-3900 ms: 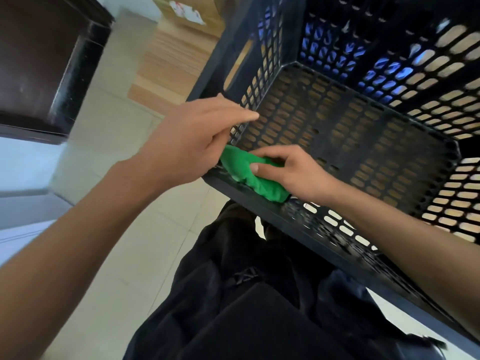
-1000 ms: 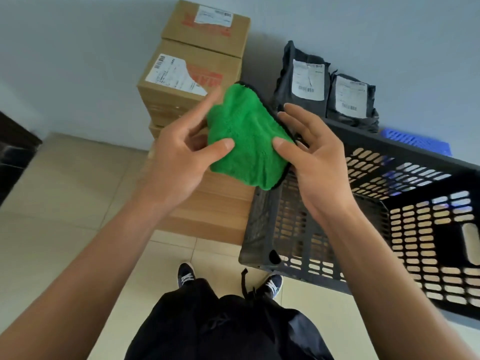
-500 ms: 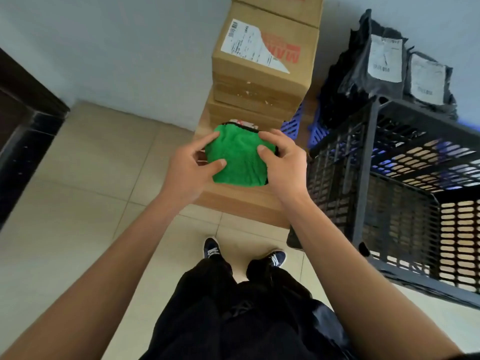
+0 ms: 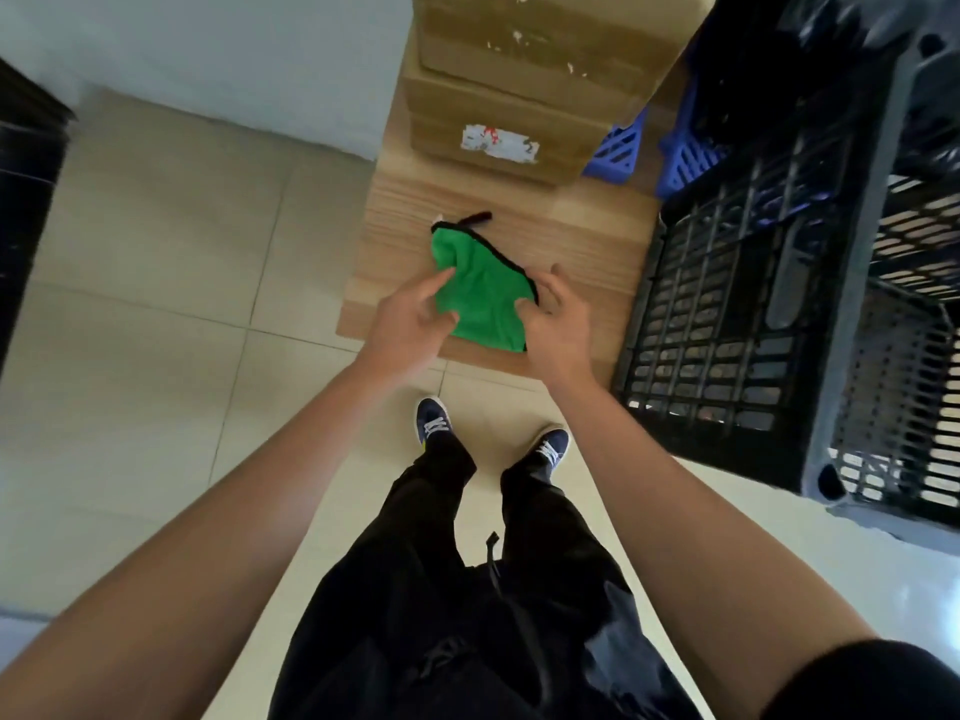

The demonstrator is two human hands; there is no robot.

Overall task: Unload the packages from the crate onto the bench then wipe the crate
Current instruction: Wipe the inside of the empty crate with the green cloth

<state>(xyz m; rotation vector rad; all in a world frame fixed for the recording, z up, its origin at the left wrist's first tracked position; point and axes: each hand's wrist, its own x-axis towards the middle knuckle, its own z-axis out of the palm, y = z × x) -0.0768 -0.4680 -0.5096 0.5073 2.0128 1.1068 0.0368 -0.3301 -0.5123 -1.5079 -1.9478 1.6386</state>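
Crate [image 4: 810,283] at 3 o'clock looks emptied, boxes [image 4: 524,96] stacked on the bench [image 4: 582,241] at 12 — likely wiping done, cloth being put down. Green cloth [image 4: 480,298] lies on the bench front edge; left hand [image 4: 410,317] and right hand [image 4: 558,317] flank it, fingers loose, barely touching, no grip. Next, probably: withdraw hands.

I see a fluffy green microfibre cloth [image 4: 480,298] on a matt wooden bench [image 4: 587,241], matt cardboard boxes [image 4: 524,90], a black perforated plastic crate [image 4: 810,324], glossy floor tiles [image 4: 171,304].
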